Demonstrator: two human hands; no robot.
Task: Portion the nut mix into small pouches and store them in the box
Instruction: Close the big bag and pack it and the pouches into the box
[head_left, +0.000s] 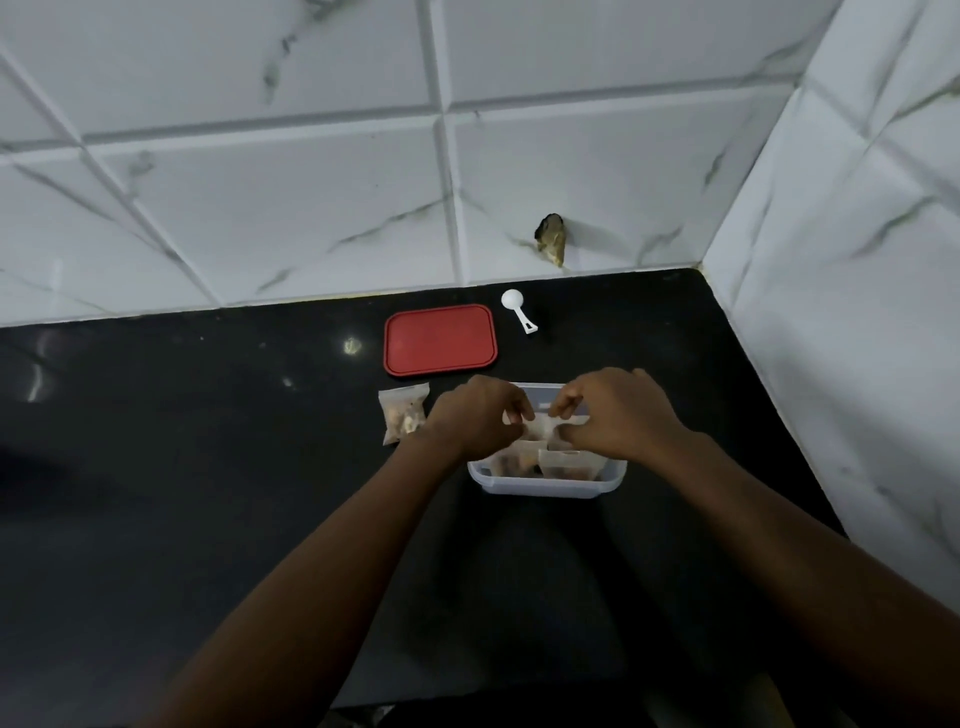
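A clear plastic box (545, 486) sits on the black counter, holding several small filled pouches (566, 463) standing upright. Both hands hover over the box. My left hand (475, 415) and my right hand (615, 413) pinch the top edge of one pouch (543, 427) between thumb and fingers, above the box's middle. Its lower part is hidden by my hands. Another filled pouch of nut mix (402, 413) lies flat on the counter just left of my left hand.
The box's red lid (440, 340) lies behind the box, with a white scoop (518, 310) to its right near the tiled wall. A tiled side wall closes the counter on the right. A hole (551, 240) marks the back wall.
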